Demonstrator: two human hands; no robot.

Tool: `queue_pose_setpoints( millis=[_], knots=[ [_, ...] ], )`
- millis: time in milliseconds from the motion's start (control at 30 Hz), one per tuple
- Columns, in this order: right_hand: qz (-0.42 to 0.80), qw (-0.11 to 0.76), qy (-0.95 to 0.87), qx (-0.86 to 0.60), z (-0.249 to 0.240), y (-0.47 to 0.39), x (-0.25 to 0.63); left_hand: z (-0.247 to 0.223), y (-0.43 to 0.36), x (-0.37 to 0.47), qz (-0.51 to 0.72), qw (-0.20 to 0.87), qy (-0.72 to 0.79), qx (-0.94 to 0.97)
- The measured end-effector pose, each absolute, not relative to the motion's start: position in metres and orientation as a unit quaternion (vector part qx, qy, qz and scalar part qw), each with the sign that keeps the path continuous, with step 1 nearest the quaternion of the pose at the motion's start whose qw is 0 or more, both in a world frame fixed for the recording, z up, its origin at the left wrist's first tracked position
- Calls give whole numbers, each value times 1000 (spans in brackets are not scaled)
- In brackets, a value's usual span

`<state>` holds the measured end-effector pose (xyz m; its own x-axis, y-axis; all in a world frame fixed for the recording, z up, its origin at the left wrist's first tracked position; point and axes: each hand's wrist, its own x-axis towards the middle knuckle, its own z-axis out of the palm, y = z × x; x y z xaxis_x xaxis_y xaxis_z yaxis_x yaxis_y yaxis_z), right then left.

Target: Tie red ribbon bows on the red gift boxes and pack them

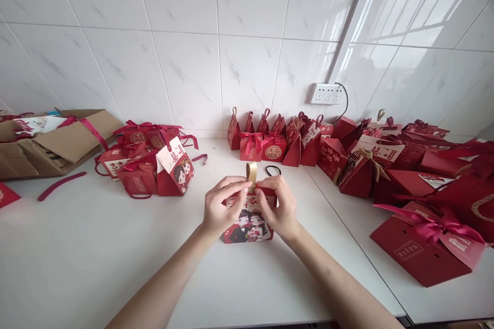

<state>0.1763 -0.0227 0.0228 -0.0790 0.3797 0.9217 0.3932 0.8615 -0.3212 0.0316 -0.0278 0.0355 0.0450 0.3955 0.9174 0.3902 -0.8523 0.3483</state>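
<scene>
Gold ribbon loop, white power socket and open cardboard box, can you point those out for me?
Gold ribbon loop (253,172): head view, on the band's right side.
White power socket (327,94): head view, on its front face.
Open cardboard box (65,145): head view, on its right-hand flap.

Near the red box (249,235), the person's left hand (225,204) and right hand (283,209) are both bare, with slim, smooth fingers and short-looking nails too small to make out in detail. Beyond the hands, on the near side of the box, the wrists are narrow and uncovered. The left forearm (165,277), to the box's left, is bare and slender, widening evenly toward the elbow end. The right forearm (339,280), to the box's right, is equally bare and similar in shape, with a small, faint mark on its upper surface.
</scene>
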Motion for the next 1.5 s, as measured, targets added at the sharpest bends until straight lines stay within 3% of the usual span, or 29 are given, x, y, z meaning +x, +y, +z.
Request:
queue_pose_setpoints(
  millis=[1500],
  knots=[
    [24,631,-720,-286,23,-24,176,34,-29,32,623,39,317,714]
  ],
)
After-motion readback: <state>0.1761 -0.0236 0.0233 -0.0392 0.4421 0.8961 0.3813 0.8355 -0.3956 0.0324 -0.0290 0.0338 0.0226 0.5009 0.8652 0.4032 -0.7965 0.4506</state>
